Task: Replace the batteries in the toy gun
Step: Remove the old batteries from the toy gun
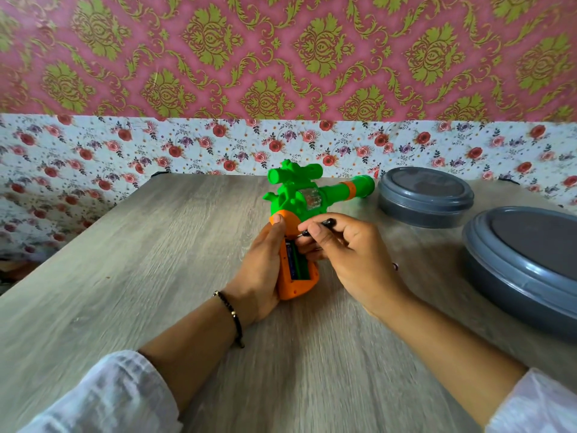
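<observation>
Toy gun [296, 207], green with an orange handle, stands at the centre of the frame on the tabletop [156, 245]. The left hand [262, 267] has its grip clenched round the handle, beside the uncovered battery compartment [296, 260]. The right hand [346, 251] pinches a small dark screwdriver [321, 225]. Two grey lidded containers [424, 195] sit at right.

No text, brand or number can be read anywhere in view. The silvery sticker [312, 198] on the side of the toy gun [299, 195] carries marks too blurred to make out.
</observation>
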